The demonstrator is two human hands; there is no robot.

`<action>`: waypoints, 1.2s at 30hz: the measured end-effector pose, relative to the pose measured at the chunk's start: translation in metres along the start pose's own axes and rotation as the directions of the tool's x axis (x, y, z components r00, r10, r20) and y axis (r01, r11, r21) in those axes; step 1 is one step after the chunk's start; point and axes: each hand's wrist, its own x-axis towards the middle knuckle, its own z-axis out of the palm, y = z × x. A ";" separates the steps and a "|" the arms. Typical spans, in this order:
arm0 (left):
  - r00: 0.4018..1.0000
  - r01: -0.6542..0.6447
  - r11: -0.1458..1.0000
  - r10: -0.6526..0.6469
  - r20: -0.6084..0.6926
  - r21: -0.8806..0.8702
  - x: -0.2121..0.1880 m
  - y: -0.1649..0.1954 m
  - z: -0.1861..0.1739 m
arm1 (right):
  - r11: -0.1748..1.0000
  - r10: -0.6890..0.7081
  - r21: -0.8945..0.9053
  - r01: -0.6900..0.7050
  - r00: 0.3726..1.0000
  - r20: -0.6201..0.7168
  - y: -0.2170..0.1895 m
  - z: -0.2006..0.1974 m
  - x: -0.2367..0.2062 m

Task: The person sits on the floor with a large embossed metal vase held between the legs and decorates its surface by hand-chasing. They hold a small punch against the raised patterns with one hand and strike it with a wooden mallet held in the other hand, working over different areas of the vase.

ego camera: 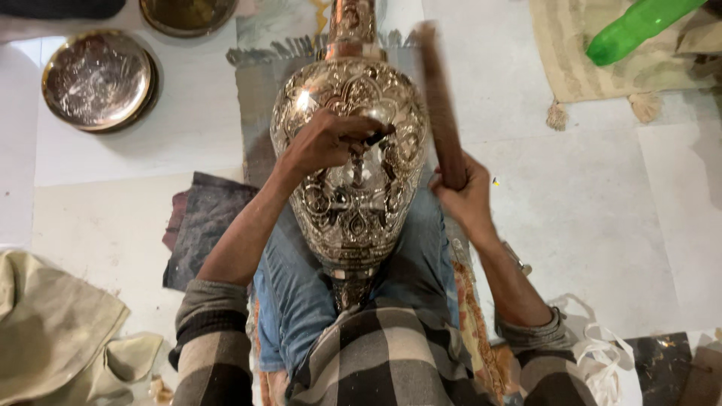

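1. Head view looks straight down onto your lap, where a large engraved metal vase [350, 162] lies on your blue jeans [293, 293]. Its long axis runs away from you: the narrow foot sits against your checked shirt [376, 353], and the copper-coloured neck [351, 22] points up the frame, toward the far floor.

2. Your left hand [323, 143] rests on the vase's widest part, fingers curled together around a small dark tool [374, 138] whose tip touches the engraved surface. The tool is too small to say more about it.

3. Your right hand [462, 195] is clamped shut around the lower end of a long brown wooden stick [440, 105]. The stick rises up the frame just beside the vase's right flank and is blurred along its length; whether it touches the vase cannot be told.

4. Under the vase a grey fringed rug [256, 83] covers the pale tiled floor [587, 210]. A dark cloth [203, 218] lies by your left forearm, and a beige cloth [53, 323] is bunched at the lower left.

5. A round engraved metal plate [96, 79] sits on the floor at upper left, well apart from the vase, with the rim of another metal dish [188, 15] near the top edge.

6. At upper right a green plastic bottle [639, 26] lies across a cream tasselled mat [594, 68].
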 end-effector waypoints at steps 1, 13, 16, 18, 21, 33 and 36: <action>1.000 0.000 1.000 0.000 0.000 0.000 0.001 0.002 0.000 | 0.978 -0.033 0.203 0.034 0.999 -0.009 0.001 0.001 0.001; 0.999 -0.041 0.998 0.040 0.019 0.051 0.011 0.006 0.002 | 0.937 -0.216 -0.287 0.200 0.976 -0.027 0.011 -0.005 0.006; 1.000 -0.004 1.000 0.004 -0.013 -0.013 0.012 0.010 0.005 | 0.957 0.041 -0.288 -0.028 0.998 0.039 0.012 -0.008 0.009; 0.999 0.016 0.999 -0.018 -0.036 -0.036 0.012 0.008 0.007 | 0.990 0.130 0.045 -0.130 0.991 0.003 0.014 -0.006 0.011; 0.995 0.074 0.995 -0.078 -0.058 -0.074 0.010 0.013 0.011 | 0.900 0.113 0.426 -0.091 0.993 -0.026 0.017 -0.004 0.015; 0.984 0.163 0.986 -0.164 -0.068 -0.030 0.007 0.019 0.010 | 0.971 0.030 -0.238 -0.005 0.994 0.105 0.000 -0.019 0.029; 0.979 0.199 0.980 -0.199 -0.040 -0.001 0.006 0.018 0.010 | 0.997 -0.014 -0.069 0.018 0.998 0.057 0.004 -0.020 0.033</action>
